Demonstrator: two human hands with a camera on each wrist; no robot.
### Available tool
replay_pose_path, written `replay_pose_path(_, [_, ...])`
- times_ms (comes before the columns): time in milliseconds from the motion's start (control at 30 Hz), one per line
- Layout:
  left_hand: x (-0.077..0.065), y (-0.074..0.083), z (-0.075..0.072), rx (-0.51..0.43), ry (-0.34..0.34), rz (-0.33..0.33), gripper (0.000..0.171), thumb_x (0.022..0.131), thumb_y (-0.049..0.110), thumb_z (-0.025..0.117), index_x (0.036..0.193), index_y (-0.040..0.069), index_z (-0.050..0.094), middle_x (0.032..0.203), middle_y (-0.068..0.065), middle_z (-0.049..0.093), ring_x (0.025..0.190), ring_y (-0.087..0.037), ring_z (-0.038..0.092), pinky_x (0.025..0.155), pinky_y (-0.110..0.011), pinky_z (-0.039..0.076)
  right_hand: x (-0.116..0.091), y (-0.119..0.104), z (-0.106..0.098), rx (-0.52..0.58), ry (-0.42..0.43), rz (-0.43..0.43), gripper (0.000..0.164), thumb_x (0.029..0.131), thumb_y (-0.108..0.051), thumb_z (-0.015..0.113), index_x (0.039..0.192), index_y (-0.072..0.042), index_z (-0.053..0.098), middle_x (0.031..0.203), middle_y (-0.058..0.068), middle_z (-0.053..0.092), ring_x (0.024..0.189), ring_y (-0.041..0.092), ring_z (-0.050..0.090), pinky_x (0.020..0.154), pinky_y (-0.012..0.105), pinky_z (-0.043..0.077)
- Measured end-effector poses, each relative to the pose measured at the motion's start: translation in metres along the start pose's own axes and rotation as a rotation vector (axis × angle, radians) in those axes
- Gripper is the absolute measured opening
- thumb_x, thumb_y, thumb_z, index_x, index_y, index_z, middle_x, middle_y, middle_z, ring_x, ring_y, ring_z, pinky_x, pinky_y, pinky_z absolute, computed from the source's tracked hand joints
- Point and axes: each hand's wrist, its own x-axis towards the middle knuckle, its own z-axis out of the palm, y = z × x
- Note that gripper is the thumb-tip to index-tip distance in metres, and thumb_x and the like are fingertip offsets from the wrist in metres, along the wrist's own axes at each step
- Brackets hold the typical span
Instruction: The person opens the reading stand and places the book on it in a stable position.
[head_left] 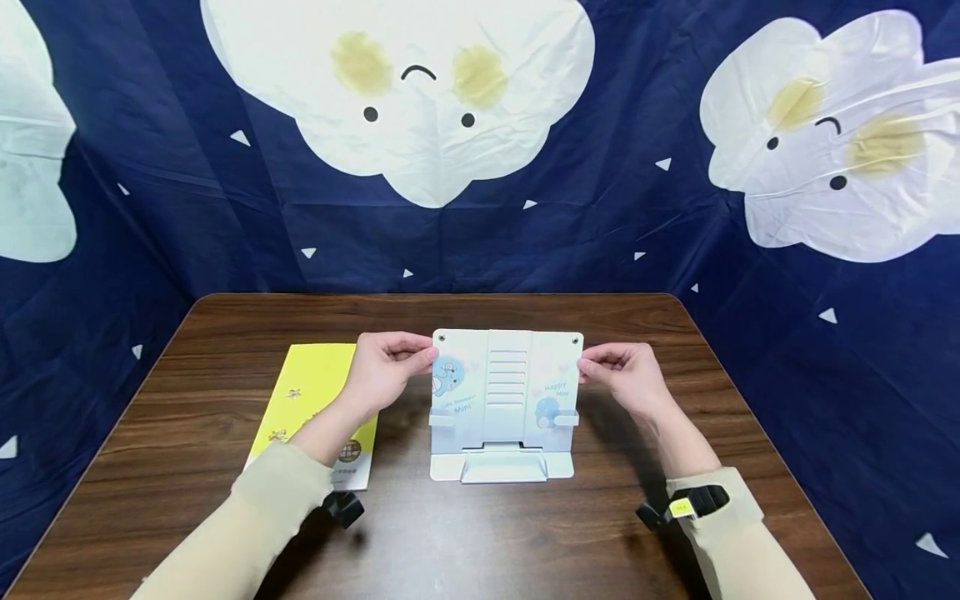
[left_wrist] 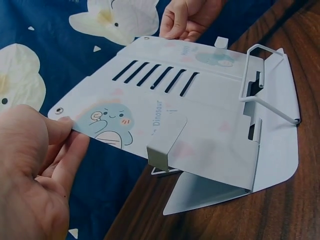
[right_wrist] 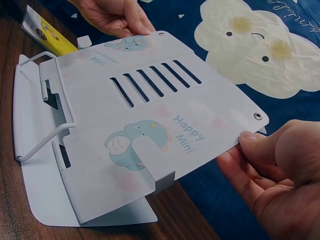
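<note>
A white metal book stand (head_left: 506, 392) with blue dinosaur prints and a row of slots stands on the table, its back panel raised at a slant from the base. My left hand (head_left: 384, 371) pinches the panel's upper left edge between thumb and fingers. On the opposite edge, near a corner rivet, my right hand (right_wrist: 280, 172) pinches the panel the same way. Page clips (left_wrist: 167, 145) stick out at both sides of the panel, and a wire bar (right_wrist: 47, 105) spans the front of the base.
A yellow book (head_left: 318, 383) lies on the wooden table (head_left: 480, 542) to the left, partly covered by my left forearm. Dark blue cloth (head_left: 375, 233) with white clouds hangs behind the table and along its sides.
</note>
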Motion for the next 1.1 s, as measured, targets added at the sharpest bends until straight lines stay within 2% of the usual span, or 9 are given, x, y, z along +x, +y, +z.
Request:
replay_pose_path(167, [-0.004,0.003,0.0,-0.013,0.001,0.044,0.019,0.09,-0.001,0.083,0.107,-0.008,0.079,0.098,-0.019,0.079,0.082,-0.021,0.079,0.076,-0.034,0.064,-0.003,-0.001,-0.002,-0.011,-0.007,-0.012,0.012,0.093,0.013,0.074,0.102,0.02,0.071,0.084,0.013,0.076,0.07,0.02,0.074,0.071,0.032,0.064])
replay_pose_path(400, [-0.007,0.002,0.001,-0.063,0.003,0.074,0.016,0.09,-0.004,0.082,0.104,-0.01,0.078,0.095,-0.02,0.078,0.076,-0.017,0.078,0.074,-0.037,0.064,-0.007,-0.001,-0.005,-0.032,-0.027,-0.03,0.012,0.093,0.012,0.074,0.102,0.019,0.072,0.087,0.017,0.076,0.074,0.03,0.076,0.075,0.042,0.065])
replay_pose_path(567, [-0.009,0.002,0.002,-0.089,0.006,0.087,0.015,0.09,-0.005,0.082,0.103,-0.011,0.078,0.094,-0.02,0.078,0.076,-0.018,0.078,0.074,-0.04,0.064,-0.009,-0.002,-0.007,-0.03,-0.038,-0.04,0.011,0.094,0.011,0.074,0.102,0.018,0.072,0.088,0.017,0.077,0.076,0.033,0.076,0.075,0.041,0.065])
replay_pose_path(800, [-0.011,0.002,0.002,-0.091,0.009,0.082,0.016,0.089,-0.004,0.083,0.103,-0.011,0.078,0.095,-0.018,0.079,0.076,-0.021,0.078,0.073,-0.037,0.064,-0.01,-0.001,-0.008,-0.015,-0.057,-0.056,0.012,0.093,0.012,0.074,0.102,0.019,0.072,0.088,0.016,0.077,0.076,0.031,0.077,0.073,0.036,0.064])
replay_pose_path(933, [-0.012,0.003,0.002,-0.101,0.012,0.086,0.015,0.089,-0.006,0.082,0.102,-0.011,0.078,0.095,-0.02,0.078,0.076,-0.022,0.078,0.072,-0.037,0.064,-0.01,-0.001,-0.008,0.004,-0.066,-0.064,0.012,0.093,0.013,0.073,0.102,0.02,0.071,0.088,0.017,0.077,0.076,0.031,0.077,0.072,0.037,0.065])
replay_pose_path(1100, [-0.013,0.004,0.002,-0.084,0.015,0.089,0.014,0.089,-0.006,0.083,0.102,-0.01,0.079,0.095,-0.02,0.078,0.077,-0.026,0.078,0.073,-0.038,0.064,-0.01,-0.001,-0.008,0.003,-0.07,-0.065,0.011,0.093,0.012,0.074,0.102,0.019,0.071,0.088,0.017,0.077,0.075,0.026,0.077,0.073,0.037,0.065])
